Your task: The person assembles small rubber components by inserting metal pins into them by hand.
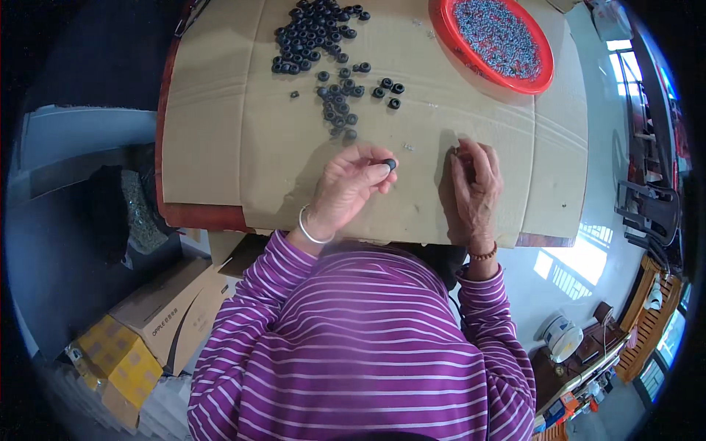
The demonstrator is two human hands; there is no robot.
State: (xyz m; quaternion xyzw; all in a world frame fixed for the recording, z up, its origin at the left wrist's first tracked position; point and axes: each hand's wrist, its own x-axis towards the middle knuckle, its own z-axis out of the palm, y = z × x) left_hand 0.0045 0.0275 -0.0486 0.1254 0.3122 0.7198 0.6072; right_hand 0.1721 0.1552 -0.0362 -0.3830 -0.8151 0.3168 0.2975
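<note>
My left hand (351,180) pinches a small black ring-shaped part (390,164) between thumb and fingers, just above the cardboard. To its right my right hand (478,180) rests low over the cardboard with thumb and fingertips drawn together; whatever they may hold is too small to make out. A few tiny silvery pieces (409,147) lie between the hands. Beyond the left hand is a loose cluster of black ring-shaped parts (337,103), and behind it a larger pile (312,33) of the same kind. Several more rings (387,92) sit apart, right of the cluster.
A red round tray (542,77) full of small metal pieces (500,37) stands at the far right. Flattened cardboard (202,147) covers the table. Cardboard boxes (173,309) stand on the floor at left; a white bucket (564,339) is at lower right.
</note>
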